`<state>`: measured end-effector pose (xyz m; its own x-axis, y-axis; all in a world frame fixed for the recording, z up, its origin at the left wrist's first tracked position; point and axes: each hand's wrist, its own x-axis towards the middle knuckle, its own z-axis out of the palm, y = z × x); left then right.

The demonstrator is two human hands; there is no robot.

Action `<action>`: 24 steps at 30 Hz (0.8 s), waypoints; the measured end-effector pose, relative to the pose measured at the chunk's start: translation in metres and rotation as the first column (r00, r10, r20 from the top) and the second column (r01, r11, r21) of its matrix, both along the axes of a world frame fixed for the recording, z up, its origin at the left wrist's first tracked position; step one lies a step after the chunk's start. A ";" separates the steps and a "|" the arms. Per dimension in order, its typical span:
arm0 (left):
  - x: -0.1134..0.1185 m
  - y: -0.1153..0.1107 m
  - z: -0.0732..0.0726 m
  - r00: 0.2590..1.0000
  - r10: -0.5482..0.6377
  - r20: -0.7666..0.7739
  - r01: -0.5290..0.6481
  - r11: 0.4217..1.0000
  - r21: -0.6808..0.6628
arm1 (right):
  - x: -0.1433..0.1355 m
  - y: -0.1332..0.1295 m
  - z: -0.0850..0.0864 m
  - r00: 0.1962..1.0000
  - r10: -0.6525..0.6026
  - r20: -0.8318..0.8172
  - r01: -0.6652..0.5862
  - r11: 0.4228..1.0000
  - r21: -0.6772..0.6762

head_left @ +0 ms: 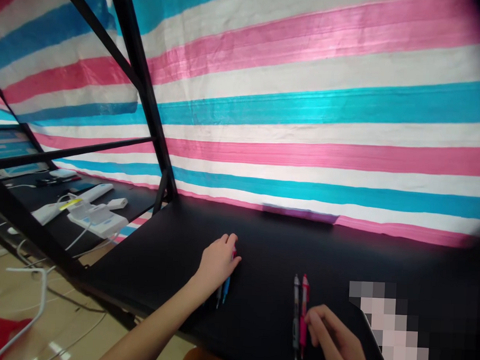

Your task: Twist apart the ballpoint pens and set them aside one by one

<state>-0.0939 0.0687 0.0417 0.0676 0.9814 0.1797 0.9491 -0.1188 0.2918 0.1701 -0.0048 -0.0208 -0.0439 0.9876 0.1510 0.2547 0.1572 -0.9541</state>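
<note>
Resting just right of the pink pen (304,306), the right hand (334,335) is the nearer, fingers bent, grip unclear. The pen's long axis runs near to far, a slim grey pen (296,320) parallel on its left. Well left of it, the left hand (217,261) arches over a blue pen (226,290), grip hidden. Beneath, smooth black worktop (266,261); beyond, creased striped plastic sheeting (324,152).

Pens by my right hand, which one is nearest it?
The slim pink pen, beside your right hand; the slim grey-and-black pen lies farther left.
</note>
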 end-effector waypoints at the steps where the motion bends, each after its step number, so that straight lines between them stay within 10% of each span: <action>1: 0.006 -0.004 0.000 0.999 -0.048 -0.003 0.048 0.999 0.012 | -0.001 0.000 0.002 1.000 -0.019 -0.010 0.019 1.000 0.003; 4: 0.032 -0.018 -0.002 0.954 -0.298 0.007 0.298 0.954 0.033 | -0.004 -0.002 0.009 0.996 -0.077 -0.052 0.078 0.997 0.019; 9: 0.069 -0.038 -0.007 0.673 -0.733 -0.095 0.739 0.665 0.106 | -0.003 -0.003 0.007 0.976 -0.165 -0.145 0.173 0.984 0.045; 24: 0.051 -0.035 -0.024 0.731 -0.621 -0.283 0.682 0.679 0.273 | -0.011 -0.002 0.020 0.993 -0.121 0.014 0.117 0.979 0.168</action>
<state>-0.0430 0.0340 0.0178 0.7227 0.5536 0.4138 0.6193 -0.7845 -0.0323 0.1587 -0.0071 -0.0009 0.0664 0.9471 0.3140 0.3037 0.2806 -0.9105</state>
